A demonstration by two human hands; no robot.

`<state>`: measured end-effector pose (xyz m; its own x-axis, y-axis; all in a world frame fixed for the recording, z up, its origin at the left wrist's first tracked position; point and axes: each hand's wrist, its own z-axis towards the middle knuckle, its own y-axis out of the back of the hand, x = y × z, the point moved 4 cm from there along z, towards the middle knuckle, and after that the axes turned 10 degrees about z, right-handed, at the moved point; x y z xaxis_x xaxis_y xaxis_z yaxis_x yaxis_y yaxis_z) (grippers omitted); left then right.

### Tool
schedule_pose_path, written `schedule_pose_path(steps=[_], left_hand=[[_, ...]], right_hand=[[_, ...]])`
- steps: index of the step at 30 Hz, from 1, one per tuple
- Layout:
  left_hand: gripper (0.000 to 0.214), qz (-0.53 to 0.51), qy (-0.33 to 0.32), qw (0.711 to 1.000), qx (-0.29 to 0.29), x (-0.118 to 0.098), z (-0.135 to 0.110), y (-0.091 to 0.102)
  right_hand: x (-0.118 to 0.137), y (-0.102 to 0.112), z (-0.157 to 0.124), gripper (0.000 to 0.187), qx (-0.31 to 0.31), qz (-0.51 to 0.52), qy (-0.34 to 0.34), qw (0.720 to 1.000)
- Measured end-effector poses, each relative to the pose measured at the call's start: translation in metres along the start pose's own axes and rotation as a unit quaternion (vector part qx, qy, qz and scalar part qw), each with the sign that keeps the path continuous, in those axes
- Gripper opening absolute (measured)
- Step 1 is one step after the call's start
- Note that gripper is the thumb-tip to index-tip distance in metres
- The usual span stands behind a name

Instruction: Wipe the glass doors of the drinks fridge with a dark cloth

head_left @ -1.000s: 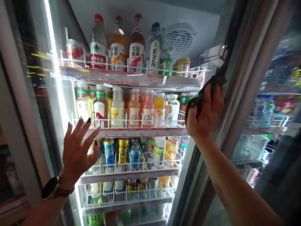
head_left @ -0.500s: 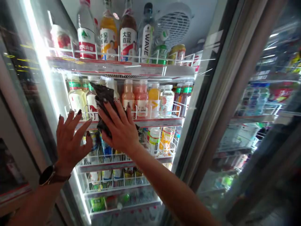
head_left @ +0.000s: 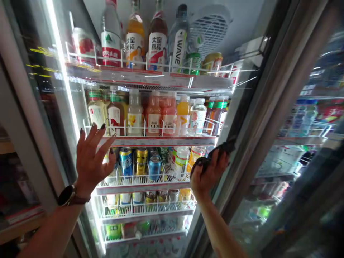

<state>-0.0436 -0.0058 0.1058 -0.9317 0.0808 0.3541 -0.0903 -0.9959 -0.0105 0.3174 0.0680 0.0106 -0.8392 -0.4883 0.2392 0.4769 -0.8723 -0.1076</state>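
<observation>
The black crumpled cloth (head_left: 203,163) is at the right side of the clear glass door (head_left: 236,83), near the grey metal frame (head_left: 259,118). The person's right hand (head_left: 207,179) has its grip on the cloth, fingers laid over it. The left hand (head_left: 92,161) is released and holds nothing, its fingers spread and palm toward the glass; whether it touches cannot be told. A round, black-faced watch (head_left: 66,195) sits on the left wrist. Behind the glass, white wire-fronted shelves (head_left: 145,187) carry drinks: on top, a tall clear bottle with a red-and-white label (head_left: 110,46); below, a pink plastic bottle (head_left: 168,116); lower still, a small blue metal can (head_left: 154,169) near a gold metal can (head_left: 141,162). A round white vent (head_left: 212,25) shows at the upper back.
</observation>
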Motion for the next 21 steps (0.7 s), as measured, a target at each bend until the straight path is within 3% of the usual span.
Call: schedule_pose_path(steps=[7, 10, 11, 13, 18, 21], left_hand=[[0.083, -0.002, 0.004, 1.000, 0.002, 0.002, -0.002, -0.003], [0.080, -0.014, 0.003, 1.000, -0.011, 0.002, -0.001, -0.001], [0.076, -0.015, 0.004, 1.000, -0.007, 0.002, 0.000, 0.000], [0.066, -0.011, 0.015, 1.000, 0.007, 0.002, 0.001, 0.001], [0.054, 0.010, 0.014, 1.000, 0.014, -0.002, 0.003, 0.005], [0.053, 0.005, 0.046, 0.998, 0.041, -0.001, 0.003, 0.004]], right_hand=[[0.174, -0.057, -0.052, 0.077, 0.149, 0.087, 0.130, 0.976], [0.204, -0.064, -0.059, 0.069, 0.189, 0.101, 0.195, 0.957], [0.200, -0.063, -0.058, 0.067, 0.196, 0.103, 0.214, 0.951], [0.168, -0.053, -0.056, 0.065, 0.197, 0.099, 0.224, 0.949], [0.010, 0.000, -0.069, 0.076, 0.117, 0.036, 0.153, 0.981], [-0.051, 0.022, -0.091, 0.082, 0.067, -0.016, 0.082, 0.994]])
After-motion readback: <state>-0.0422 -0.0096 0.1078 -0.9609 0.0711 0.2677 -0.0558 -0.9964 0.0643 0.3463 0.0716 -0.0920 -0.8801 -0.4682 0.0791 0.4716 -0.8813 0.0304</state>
